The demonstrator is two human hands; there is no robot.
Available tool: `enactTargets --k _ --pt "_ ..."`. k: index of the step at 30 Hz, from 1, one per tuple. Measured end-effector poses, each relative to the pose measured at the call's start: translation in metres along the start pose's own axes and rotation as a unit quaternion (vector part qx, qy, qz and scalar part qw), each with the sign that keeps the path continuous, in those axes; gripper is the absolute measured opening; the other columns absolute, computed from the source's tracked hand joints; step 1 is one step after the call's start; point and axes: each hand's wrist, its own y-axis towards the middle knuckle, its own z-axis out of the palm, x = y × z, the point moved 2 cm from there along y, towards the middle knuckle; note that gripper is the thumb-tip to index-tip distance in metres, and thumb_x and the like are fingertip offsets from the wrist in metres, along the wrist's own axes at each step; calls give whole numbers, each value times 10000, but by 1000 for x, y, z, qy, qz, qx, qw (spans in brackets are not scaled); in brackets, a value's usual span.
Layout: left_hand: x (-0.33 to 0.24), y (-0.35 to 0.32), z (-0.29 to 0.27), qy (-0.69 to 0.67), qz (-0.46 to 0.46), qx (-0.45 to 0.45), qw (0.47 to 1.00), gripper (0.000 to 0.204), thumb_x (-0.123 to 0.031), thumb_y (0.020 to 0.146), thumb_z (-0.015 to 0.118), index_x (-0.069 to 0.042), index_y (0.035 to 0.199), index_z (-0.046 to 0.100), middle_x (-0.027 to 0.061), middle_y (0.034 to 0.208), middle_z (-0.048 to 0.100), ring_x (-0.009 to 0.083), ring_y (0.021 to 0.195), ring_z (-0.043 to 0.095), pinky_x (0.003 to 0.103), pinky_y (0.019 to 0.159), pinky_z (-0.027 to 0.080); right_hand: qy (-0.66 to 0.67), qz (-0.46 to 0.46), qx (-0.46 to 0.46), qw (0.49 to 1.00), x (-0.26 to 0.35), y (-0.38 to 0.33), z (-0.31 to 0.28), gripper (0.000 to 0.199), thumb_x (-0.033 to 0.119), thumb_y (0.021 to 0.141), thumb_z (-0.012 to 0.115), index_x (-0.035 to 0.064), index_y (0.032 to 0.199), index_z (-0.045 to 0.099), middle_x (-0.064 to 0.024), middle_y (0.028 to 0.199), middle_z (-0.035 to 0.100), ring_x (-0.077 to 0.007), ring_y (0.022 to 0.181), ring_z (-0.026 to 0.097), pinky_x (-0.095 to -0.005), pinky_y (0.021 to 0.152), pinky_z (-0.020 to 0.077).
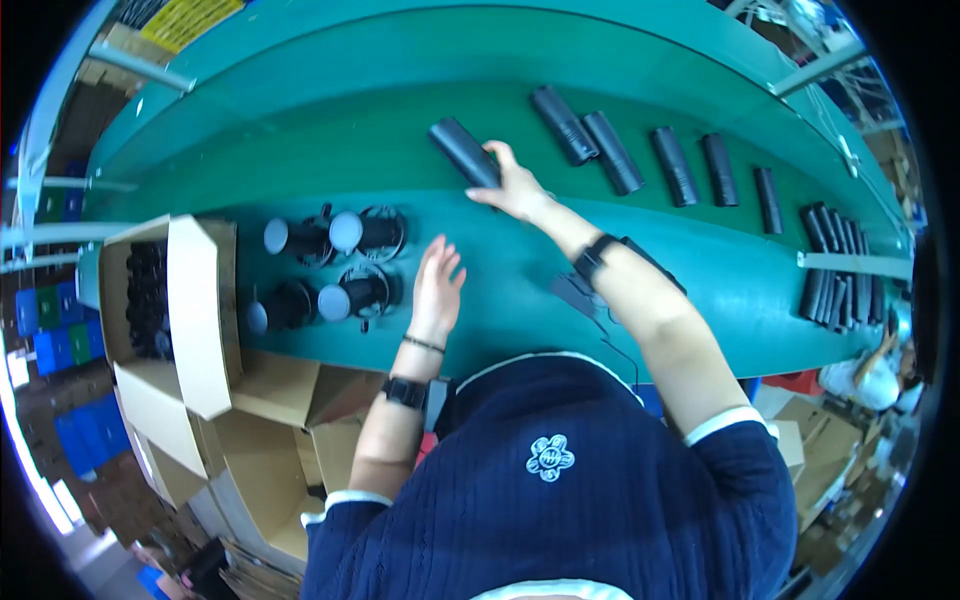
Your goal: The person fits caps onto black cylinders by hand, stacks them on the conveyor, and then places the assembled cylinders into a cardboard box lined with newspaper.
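Observation:
My right hand (512, 188) reaches over the green work surface, its thumb and fingers around the lower end of a black cylinder (462, 150). The cylinder lies tilted, its far end pointing up and left. My left hand (437, 285) is held lower down with its fingers apart and nothing in them. Closest to it, on its left, is a group of several black round-bodied units with grey disc ends (362, 292). To the right of my right hand, two similar black cylinders (612, 152) lie side by side.
More black cylinders (720, 170) lie spaced out along the right, with a dense cluster (840, 300) at the far right. An open cardboard box (205, 315) with dark parts stands at the left. Under my right forearm sits a dark device (578, 294) with a cable.

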Motion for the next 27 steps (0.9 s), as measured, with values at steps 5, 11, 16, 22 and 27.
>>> enactTargets --k 5,11,16,22,27 --pt "6 -14 2 27 -56 5 998 379 -283 925 520 -77 1243 502 70 1165 535 193 1053 511 338 861 418 -126 132 -49 982 -14 85 2 807 263 804 657 264 1452 176 -295 1370 339 -450 1129 500 -460 950 440" --pt "6 -9 4 54 -66 13 996 330 -241 921 521 -36 1179 517 69 1057 563 172 954 533 305 792 438 -201 -80 -71 974 -46 28 -56 608 389 797 650 196 1337 449 -167 1275 509 -359 1193 467 -471 979 410" --pt "15 -2 3 37 -96 15 995 308 -222 914 532 -36 1160 537 74 1032 578 176 936 547 300 779 448 -410 183 56 892 -82 -150 -163 725 427 568 788 136 1190 555 -143 1214 556 -347 1184 480 -467 932 434" --pt "34 -2 61 92 -139 172 971 284 -166 906 567 -37 1159 565 77 1056 599 187 1007 560 320 842 464 -229 144 80 959 -154 -208 -151 835 227 560 830 88 1293 455 -161 1165 585 -337 1070 571 -426 936 455" --pt "29 -37 109 262 83 244 930 483 -195 808 721 -40 1227 536 78 1111 581 209 1089 542 357 938 438 46 -69 22 996 -38 -182 -80 724 173 640 794 54 1271 459 -151 1212 543 -290 1092 562 -393 921 462"
